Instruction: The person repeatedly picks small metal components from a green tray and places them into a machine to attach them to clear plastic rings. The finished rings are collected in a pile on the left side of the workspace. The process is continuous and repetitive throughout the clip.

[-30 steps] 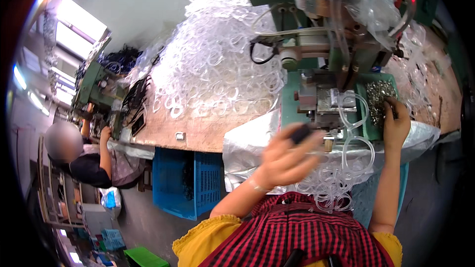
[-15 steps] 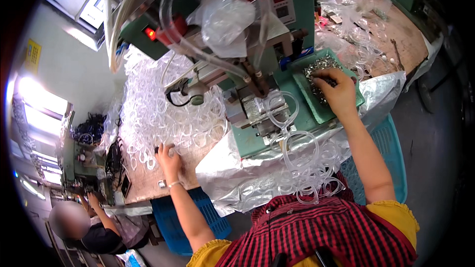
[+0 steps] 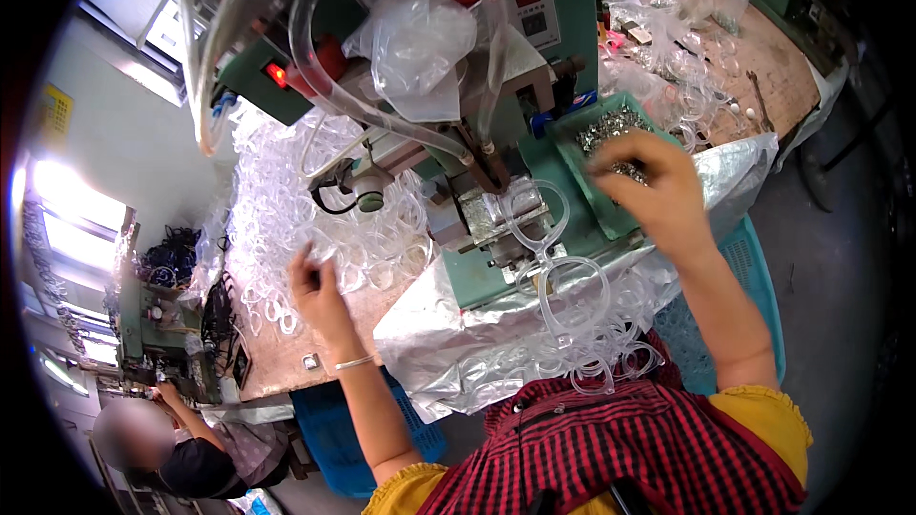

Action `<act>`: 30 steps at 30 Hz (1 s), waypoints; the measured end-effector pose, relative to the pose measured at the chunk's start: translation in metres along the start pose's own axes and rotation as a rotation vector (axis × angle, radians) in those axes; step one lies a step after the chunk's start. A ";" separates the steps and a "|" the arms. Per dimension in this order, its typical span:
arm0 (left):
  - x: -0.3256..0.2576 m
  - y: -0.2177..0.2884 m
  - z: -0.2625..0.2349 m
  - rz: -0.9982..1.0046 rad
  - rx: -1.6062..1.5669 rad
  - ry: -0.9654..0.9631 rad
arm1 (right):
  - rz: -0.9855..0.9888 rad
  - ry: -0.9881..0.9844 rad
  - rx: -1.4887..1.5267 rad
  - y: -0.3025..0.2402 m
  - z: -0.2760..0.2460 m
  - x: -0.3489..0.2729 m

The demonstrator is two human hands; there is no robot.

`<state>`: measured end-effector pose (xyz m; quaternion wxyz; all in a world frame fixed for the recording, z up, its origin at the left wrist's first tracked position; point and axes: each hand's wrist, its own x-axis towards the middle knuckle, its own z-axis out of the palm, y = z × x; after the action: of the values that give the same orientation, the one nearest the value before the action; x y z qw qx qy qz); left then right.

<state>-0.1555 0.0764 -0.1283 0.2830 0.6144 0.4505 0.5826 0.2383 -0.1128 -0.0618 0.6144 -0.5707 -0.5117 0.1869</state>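
Note:
Over the green tray (image 3: 622,219) of small metal parts (image 3: 611,126), my right hand (image 3: 658,193) is raised with thumb and fingers drawn together. What its pinch holds, if anything, is too small and blurred to name. My left hand (image 3: 322,303) hovers by the near edge of the pile of clear plastic eyeglass frames (image 3: 286,200), fingers bent. A small dark spot shows between its thumb and finger; I cannot make out what it is. Between my hands, one clear eyeglass frame (image 3: 576,322) sits with its far lens ring at the green press's metal fixture (image 3: 496,219).
More clear frames (image 3: 611,348) lie on silver foil (image 3: 448,353) before me. Clear tubing and a plastic bag (image 3: 420,48) hang on the press. Blue baskets (image 3: 343,434) stand below the table. A wrench (image 3: 760,100) lies at right. Another person (image 3: 191,448) works at far left.
My right hand has lifted off the metal parts and come slightly nearer to me. The left hand has risen from the tabletop beside the pile. The eyeglass frame stays at the fixture.

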 end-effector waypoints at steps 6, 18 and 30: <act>-0.046 0.001 0.050 -0.346 -0.461 0.063 | 0.105 -0.042 0.370 0.005 0.065 0.026; -0.027 0.162 0.106 0.530 -0.553 -0.143 | 0.178 -0.041 0.528 -0.012 0.076 0.025; -0.066 0.152 0.142 1.249 0.099 -0.562 | -0.024 0.085 -0.841 0.067 0.002 0.005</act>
<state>0.0218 -0.0223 -0.0489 -0.0283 0.8989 -0.0529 0.4340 0.2626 -0.0896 -0.1199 0.3508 -0.7729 -0.5243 -0.0691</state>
